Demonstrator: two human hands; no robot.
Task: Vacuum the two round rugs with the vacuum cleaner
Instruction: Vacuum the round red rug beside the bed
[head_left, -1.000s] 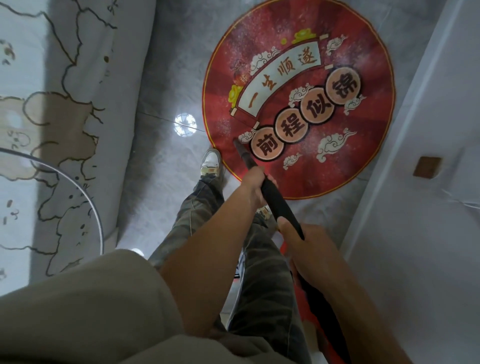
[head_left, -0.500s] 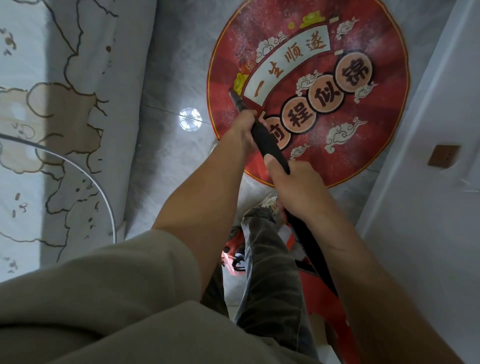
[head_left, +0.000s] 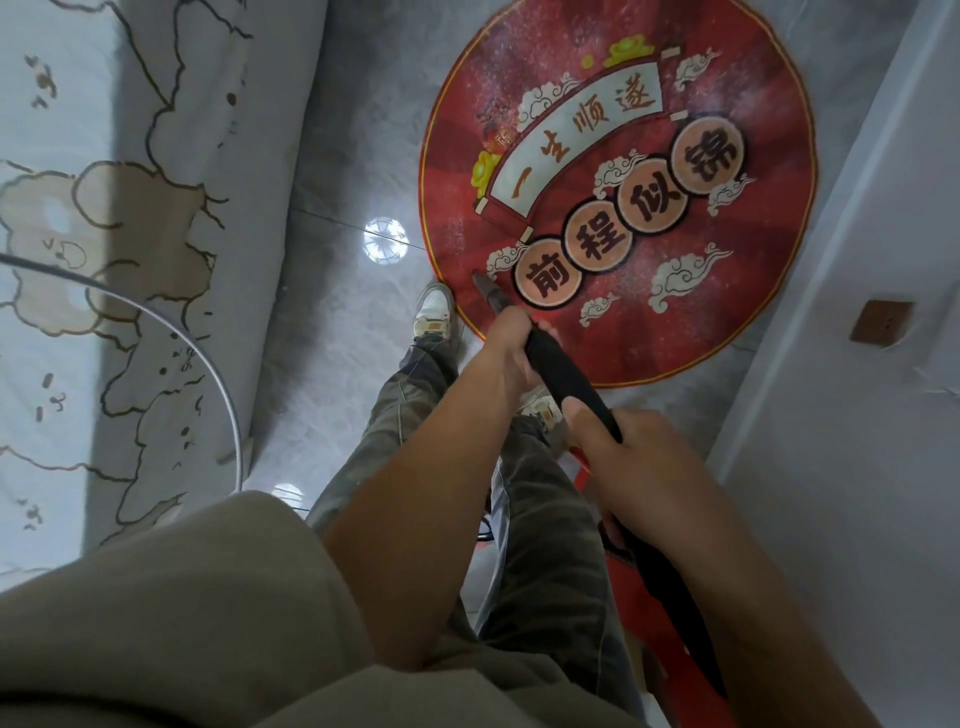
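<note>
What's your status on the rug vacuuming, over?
Left hand and right hand both grip the vacuum wand, left ahead. Its nozzle tip at the near edge of the red round rug. Own shoe beside that edge; second rug not in view.

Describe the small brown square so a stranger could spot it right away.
Start at the round red rug on the grey floor. Right of it stands a white wall, with the brown square on it. It is the only dark patch on that plain surface.

Dim, cool indoor light. Round lamp glare on glossy floor (head_left: 332, 343); broad shadow band down patterned bed cover (head_left: 114, 291). Wide-angle bending at edges, near sleeve (head_left: 156, 623) soft.
</note>
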